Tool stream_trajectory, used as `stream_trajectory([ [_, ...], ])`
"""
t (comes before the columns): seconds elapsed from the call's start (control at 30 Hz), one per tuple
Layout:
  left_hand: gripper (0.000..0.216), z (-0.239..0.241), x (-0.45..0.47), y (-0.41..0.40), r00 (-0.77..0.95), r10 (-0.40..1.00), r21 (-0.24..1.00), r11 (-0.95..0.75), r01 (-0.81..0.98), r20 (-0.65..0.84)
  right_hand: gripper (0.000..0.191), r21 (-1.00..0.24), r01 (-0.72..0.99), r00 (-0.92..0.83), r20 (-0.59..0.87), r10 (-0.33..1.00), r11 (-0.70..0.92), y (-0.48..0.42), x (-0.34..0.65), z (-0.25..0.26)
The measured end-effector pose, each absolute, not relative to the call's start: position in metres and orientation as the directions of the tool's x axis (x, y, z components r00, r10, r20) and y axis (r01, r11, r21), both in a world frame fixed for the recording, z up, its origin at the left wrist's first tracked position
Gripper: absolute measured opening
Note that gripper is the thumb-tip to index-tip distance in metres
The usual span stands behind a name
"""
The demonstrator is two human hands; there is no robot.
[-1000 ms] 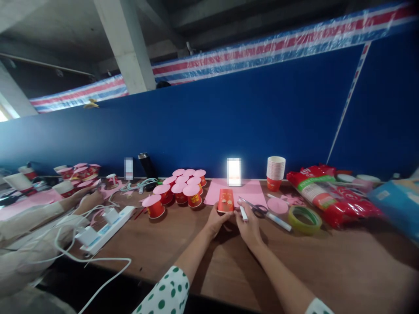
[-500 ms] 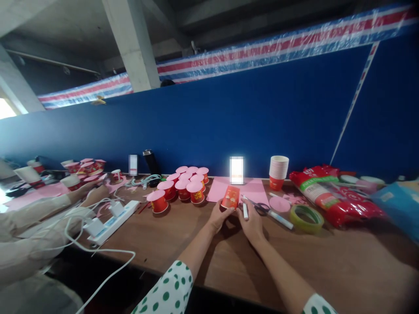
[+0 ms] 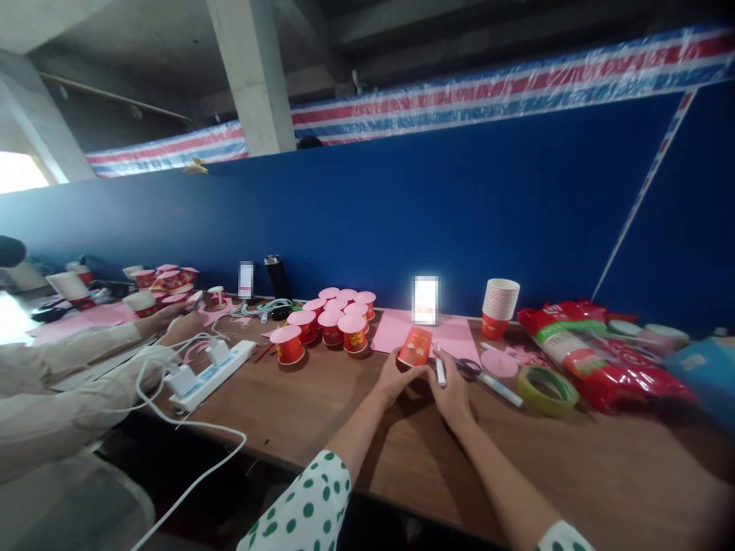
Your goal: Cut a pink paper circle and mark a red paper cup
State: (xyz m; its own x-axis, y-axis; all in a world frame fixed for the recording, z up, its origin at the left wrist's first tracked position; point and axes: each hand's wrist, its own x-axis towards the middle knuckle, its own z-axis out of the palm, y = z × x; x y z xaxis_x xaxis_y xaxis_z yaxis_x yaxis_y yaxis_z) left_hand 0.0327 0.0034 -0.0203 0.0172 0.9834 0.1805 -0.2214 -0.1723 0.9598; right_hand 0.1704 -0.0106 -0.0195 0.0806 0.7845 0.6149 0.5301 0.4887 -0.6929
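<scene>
My left hand [image 3: 395, 376] is closed on a red paper cup [image 3: 416, 346], held bottom up and tilted a little above the brown table [image 3: 321, 413]. My right hand [image 3: 452, 383] grips a white marker pen [image 3: 440, 370] and rests against the cup's right side. Just behind them lies a pink paper sheet [image 3: 453, 335], with black-handled scissors [image 3: 469, 369] and a pink paper disc [image 3: 499, 363] to the right.
A cluster of red cups with pink lids [image 3: 330, 323] stands to the left, a stack of cups [image 3: 500, 303] behind. A green tape roll [image 3: 547, 389] and red packages [image 3: 597, 348] lie right. A power strip [image 3: 210, 373] with white cables and another person's sleeves [image 3: 74, 367] are at left.
The view has shifted left and slightly down. The cup has tipped to the right in my left hand. My right hand keeps the pen beside it.
</scene>
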Motion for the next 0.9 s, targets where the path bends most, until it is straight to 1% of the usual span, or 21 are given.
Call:
stream_trajectory([
  [0.2,0.066,-0.0210,0.0310,0.0052,-0.004,0.988,0.958,-0.153,-0.244,0.157,0.044,-0.697,0.537,0.068,0.598,0.798,0.476,-0.0049,0.1696,-0.0254],
  [0.33,0.063,-0.0201,0.0304,0.0054,0.008,0.984,0.946,-0.171,-0.277,0.180,0.046,-0.706,0.529,0.054,0.581,0.812,0.471,-0.0024,0.1695,-0.0267],
  [0.47,0.064,-0.0198,0.0309,0.0070,0.011,0.983,0.946,-0.174,-0.274,0.183,0.043,-0.720,0.524,0.048,0.558,0.828,0.455,-0.0028,0.1696,-0.0243],
  [0.7,0.063,-0.0208,0.0307,0.0090,0.036,0.987,0.937,-0.135,-0.323,0.155,0.040,-0.745,0.481,0.018,0.536,0.844,0.462,-0.0033,0.1688,-0.0222],
  [0.9,0.062,-0.0196,0.0307,0.0064,0.063,0.985,0.923,-0.127,-0.364,0.160,0.040,-0.749,0.472,0.013,0.533,0.846,0.465,-0.0044,0.1695,-0.0230],
])
